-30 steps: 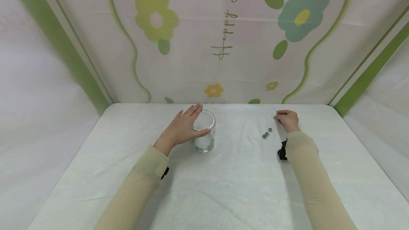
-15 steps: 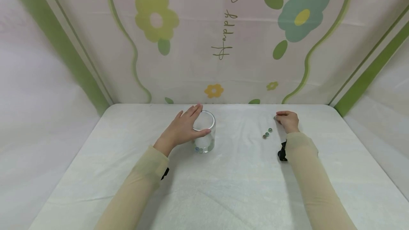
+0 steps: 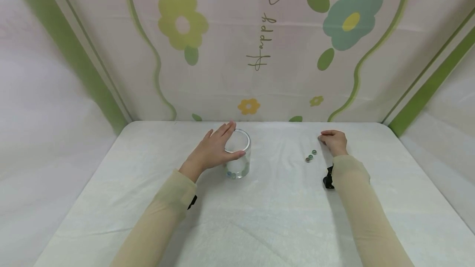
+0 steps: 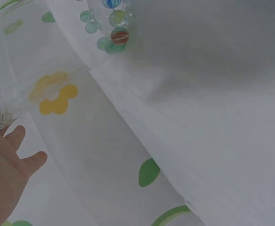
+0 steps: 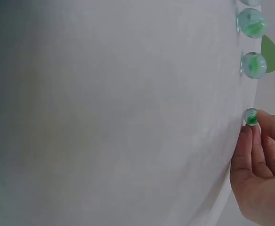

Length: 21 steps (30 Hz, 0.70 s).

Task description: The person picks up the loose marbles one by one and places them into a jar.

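Note:
A clear glass jar (image 3: 243, 162) stands upright on the table, several marbles (image 4: 118, 20) at its bottom, one blue and one red among them. My left hand (image 3: 210, 150) holds the jar's rim from the left, thumb across the near side and fingers toward the back; the left wrist view shows some fingers spread loosely. Far to the right, my right hand (image 3: 335, 141) is low at the tabletop. It pinches a clear green marble (image 5: 251, 117) between thumb and fingertips. Three loose marbles (image 3: 310, 157) lie in a slanting row just left of that hand.
A white cloth (image 3: 259, 221) covers the table. Behind the far edge hangs a pale curtain (image 3: 222, 81) printed with flowers and lettering. White side panels with green strips flank the table. Black wrist cameras sit under both sleeves.
Both hands stay almost where they were. The marble shows less at the right fingertips in the head view, and that view has shifted very slightly.

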Available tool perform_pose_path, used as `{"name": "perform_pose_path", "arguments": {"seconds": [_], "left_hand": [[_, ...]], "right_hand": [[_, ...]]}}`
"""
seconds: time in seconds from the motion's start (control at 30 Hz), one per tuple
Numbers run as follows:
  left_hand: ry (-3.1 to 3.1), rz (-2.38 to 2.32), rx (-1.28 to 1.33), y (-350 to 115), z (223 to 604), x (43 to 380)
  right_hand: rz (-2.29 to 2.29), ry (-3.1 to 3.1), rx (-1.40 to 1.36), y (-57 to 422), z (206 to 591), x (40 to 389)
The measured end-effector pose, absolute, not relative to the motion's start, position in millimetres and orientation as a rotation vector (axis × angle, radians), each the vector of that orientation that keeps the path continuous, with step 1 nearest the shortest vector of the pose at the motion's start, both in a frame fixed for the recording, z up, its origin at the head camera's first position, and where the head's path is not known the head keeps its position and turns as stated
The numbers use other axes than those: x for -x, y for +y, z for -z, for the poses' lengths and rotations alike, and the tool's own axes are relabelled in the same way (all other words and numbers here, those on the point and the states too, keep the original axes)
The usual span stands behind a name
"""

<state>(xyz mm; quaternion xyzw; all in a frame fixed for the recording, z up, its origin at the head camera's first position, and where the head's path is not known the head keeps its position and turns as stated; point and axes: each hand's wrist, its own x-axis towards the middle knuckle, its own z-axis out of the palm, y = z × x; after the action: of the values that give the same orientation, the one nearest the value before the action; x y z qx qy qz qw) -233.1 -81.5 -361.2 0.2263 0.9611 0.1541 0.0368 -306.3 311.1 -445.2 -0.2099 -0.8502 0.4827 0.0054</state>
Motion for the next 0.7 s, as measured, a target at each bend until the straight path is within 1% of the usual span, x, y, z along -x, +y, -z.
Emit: {"name": "perform_pose_path", "arguments": {"seconds": [0.4, 0.7], "left_hand": [[2.957, -0.456, -0.696, -80.8, 360.4, 232.9], [2.949, -0.456, -0.692, -81.1, 360.1, 232.6]], "right_hand": [[-1.414, -2.728, 0.621, 311.5, 447.7, 307.5], [-1.536, -2.666, 0.646, 313.4, 446.2, 306.7]]}}
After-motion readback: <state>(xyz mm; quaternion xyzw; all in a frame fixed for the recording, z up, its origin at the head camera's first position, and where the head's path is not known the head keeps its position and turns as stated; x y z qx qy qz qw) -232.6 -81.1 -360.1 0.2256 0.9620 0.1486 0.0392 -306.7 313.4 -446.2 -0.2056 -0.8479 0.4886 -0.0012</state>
